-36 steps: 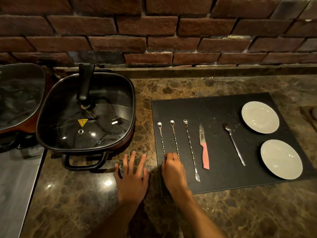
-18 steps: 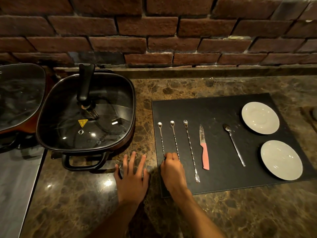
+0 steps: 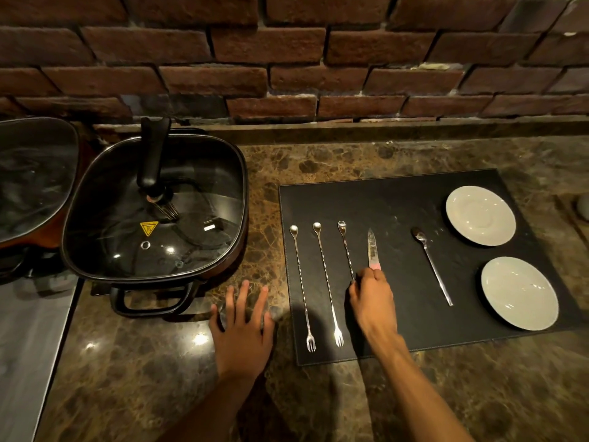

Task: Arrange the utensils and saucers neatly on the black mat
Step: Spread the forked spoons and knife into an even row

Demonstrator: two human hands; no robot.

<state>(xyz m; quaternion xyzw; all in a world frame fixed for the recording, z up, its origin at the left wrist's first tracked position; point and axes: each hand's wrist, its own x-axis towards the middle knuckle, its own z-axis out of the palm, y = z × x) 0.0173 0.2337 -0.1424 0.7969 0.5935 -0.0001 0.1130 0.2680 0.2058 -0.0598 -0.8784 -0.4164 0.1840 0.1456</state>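
Observation:
The black mat (image 3: 398, 202) lies on the marble counter. On its left part lie three long twisted bar spoons with fork ends, side by side: the first (image 3: 301, 282), the second (image 3: 325, 275) and the third (image 3: 345, 247). My right hand (image 3: 371, 298) rests on the mat with its fingertips pinched on the third one's shaft, hiding its lower half and most of the pink handle of the knife (image 3: 372, 250). A teaspoon (image 3: 432, 266) lies to the right. Two white saucers (image 3: 480, 215) (image 3: 519, 293) sit at the mat's right side. My left hand (image 3: 243, 327) lies flat on the counter, fingers spread.
A black electric pot with a glass lid (image 3: 153, 212) stands left of the mat, its front handle close to my left hand. Another dark lidded pan (image 3: 32, 180) is at the far left. A brick wall (image 3: 287, 59) runs along the back.
My right hand has moved right, from the ends of the first two bar spoons to the third one beside the knife. Both fork ends now show. The left hand has stayed in place.

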